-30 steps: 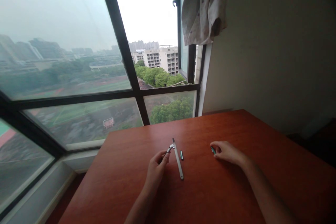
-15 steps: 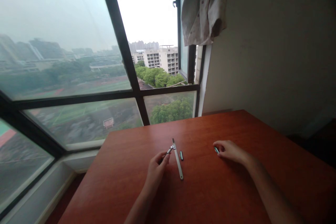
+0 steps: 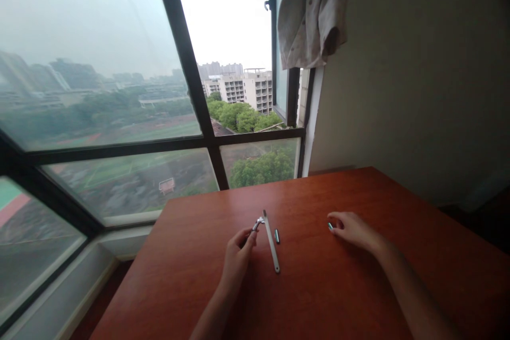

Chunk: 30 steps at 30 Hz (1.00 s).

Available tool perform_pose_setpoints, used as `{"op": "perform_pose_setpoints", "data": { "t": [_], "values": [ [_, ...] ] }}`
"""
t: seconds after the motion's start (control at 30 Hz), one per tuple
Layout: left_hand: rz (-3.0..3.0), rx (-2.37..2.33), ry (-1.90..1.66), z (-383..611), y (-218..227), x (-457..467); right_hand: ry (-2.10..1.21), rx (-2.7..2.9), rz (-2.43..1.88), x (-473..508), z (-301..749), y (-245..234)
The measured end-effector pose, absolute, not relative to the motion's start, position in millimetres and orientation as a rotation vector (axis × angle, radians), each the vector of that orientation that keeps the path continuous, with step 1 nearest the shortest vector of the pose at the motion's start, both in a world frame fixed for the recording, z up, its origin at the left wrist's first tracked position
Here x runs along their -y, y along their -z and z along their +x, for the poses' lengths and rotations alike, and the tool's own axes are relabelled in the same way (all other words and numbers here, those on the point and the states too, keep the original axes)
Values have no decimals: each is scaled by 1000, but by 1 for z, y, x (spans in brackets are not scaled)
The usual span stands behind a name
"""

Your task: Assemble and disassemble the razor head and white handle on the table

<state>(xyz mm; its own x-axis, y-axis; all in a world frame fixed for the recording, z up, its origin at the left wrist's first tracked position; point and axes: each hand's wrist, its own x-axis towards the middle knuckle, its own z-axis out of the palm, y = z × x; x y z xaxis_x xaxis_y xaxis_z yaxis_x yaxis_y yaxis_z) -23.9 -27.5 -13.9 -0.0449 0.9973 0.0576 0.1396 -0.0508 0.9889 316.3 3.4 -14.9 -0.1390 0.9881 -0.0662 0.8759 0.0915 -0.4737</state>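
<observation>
On the red-brown wooden table (image 3: 319, 297) lies a metal drawing compass (image 3: 271, 241), its long leg flat on the wood. My left hand (image 3: 238, 258) pinches the compass's short leg near the hinge. A small dark cylinder (image 3: 277, 235) lies just right of the long leg. My right hand (image 3: 353, 229) rests on the table farther right, fingers curled on a small teal piece (image 3: 330, 227) at the fingertips.
A large dark-framed window (image 3: 187, 79) fills the left and back, with buildings and trees outside. A cloth (image 3: 311, 10) hangs at the top by the window's open pane. A plain wall (image 3: 418, 74) borders the table on the right.
My right hand has slid a little to the right with the teal piece. My left hand stays on the compass.
</observation>
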Motion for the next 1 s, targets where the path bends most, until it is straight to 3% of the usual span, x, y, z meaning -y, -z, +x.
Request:
{"op": "perform_pose_setpoints", "data": {
  "t": [0.1, 0.4, 0.63, 0.83, 1.0],
  "values": [
    [1302, -1357, -1273, -24, 12, 28, -390, 2039, -1864, 0, 289, 11],
    [1238, -1318, -1300, -25, 17, 27, -415, 2201, -1685, 28, 146, -2],
    [1238, -1272, -1308, -24, 16, 28, -424, 2272, -1840, 38, 115, 1],
    [1237, -1233, -1321, -23, 12, 30, -552, 2155, -1739, 37, 114, 8],
    [1216, -1187, -1319, -24, 15, 29, -913, 1950, -1423, 27, 128, 15]
  ]
}}
